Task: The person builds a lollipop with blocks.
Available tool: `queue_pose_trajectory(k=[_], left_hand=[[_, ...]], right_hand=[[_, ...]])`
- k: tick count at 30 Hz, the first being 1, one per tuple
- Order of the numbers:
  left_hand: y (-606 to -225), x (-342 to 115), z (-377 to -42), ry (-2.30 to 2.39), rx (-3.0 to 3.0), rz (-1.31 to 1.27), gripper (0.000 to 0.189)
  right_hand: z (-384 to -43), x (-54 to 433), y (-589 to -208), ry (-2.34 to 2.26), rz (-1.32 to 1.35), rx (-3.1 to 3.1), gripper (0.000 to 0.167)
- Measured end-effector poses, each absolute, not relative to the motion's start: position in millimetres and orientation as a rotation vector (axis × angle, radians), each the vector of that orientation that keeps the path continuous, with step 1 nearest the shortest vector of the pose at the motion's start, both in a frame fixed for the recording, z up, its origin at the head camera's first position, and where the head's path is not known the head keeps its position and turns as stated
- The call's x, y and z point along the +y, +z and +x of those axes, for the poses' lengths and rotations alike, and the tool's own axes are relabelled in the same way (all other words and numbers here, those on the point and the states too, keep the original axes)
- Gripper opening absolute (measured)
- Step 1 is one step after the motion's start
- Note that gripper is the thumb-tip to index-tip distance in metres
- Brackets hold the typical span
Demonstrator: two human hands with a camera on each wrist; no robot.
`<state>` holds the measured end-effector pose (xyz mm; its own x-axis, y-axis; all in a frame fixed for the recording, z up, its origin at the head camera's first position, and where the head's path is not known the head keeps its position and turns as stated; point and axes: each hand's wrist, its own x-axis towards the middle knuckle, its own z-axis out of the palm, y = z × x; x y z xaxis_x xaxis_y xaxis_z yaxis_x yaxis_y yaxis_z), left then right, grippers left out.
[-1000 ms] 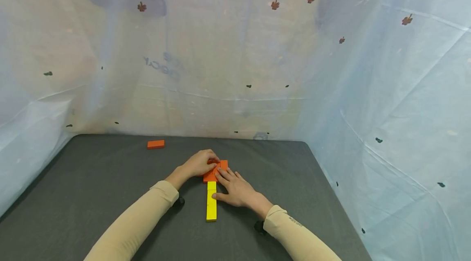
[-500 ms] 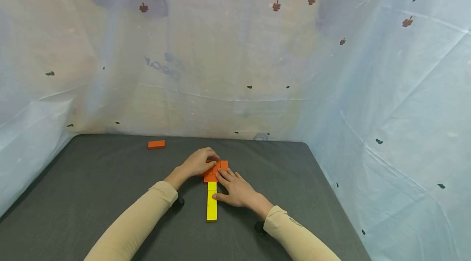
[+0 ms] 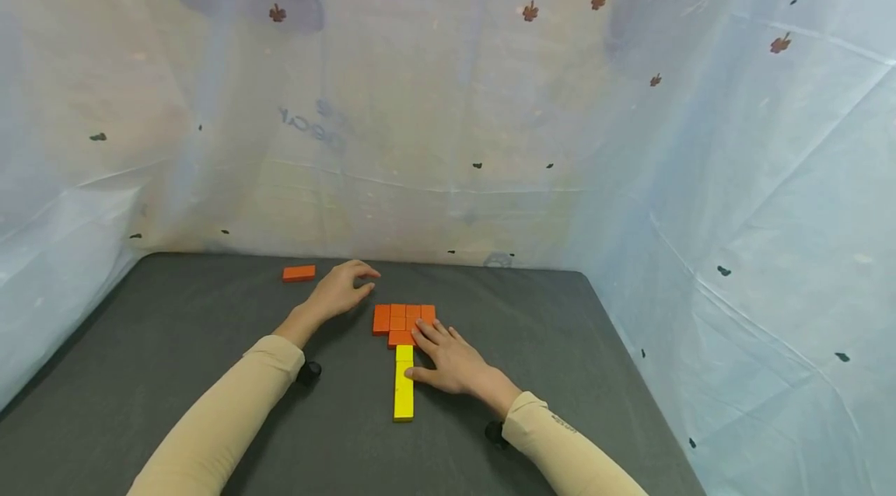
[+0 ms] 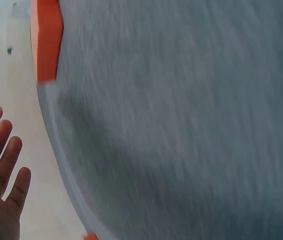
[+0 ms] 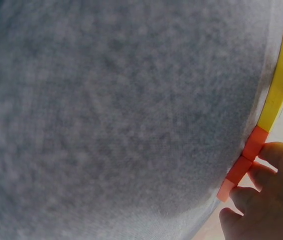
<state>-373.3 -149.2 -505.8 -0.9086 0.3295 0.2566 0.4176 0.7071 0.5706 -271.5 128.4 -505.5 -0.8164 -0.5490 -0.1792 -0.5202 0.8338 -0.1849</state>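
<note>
Several orange blocks (image 3: pixel 397 311) lie edge to edge in a flat cluster near the middle of the table. Below it, yellow blocks (image 3: pixel 403 395) form a straight strip whose far end meets the cluster. My right hand (image 3: pixel 453 362) rests with spread fingers on the cluster's right side, its thumb touching the yellow strip; the right wrist view shows its fingertips (image 5: pixel 241 197) along the orange edges. Up and left of the cluster, my left hand (image 3: pixel 337 290) is in the air, fingers relaxed and holding nothing. Closest to it on the left lies a single orange block (image 3: pixel 299 273).
A dark grey cloth-like table top (image 3: pixel 210 372) lies under everything. Translucent plastic sheeting (image 3: pixel 392 123) with small leaf marks hangs behind the table and along its right side. The lone orange block sits close to the table's back edge.
My left hand has let go of the orange block at the cluster's left side and moved up and left, uncovering that side. The right hand stays in place.
</note>
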Motion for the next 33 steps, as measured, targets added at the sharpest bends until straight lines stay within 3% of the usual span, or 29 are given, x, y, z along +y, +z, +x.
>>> queue_pose_trajectory(k=[17, 33], left_hand=[[-504.3, -245.3, -378.9, -0.9, -2.813, -0.332, 0.035], [-512.5, -271.3, -376.6, -0.697, -2.929, -0.156, 0.037]], right_hand=[[-271.5, 129.5, -504.8, -0.197, -0.835, 2.783, 0.083], [-270.1, 129.4, -504.7, -0.172, -0.847, 2.792, 0.083]])
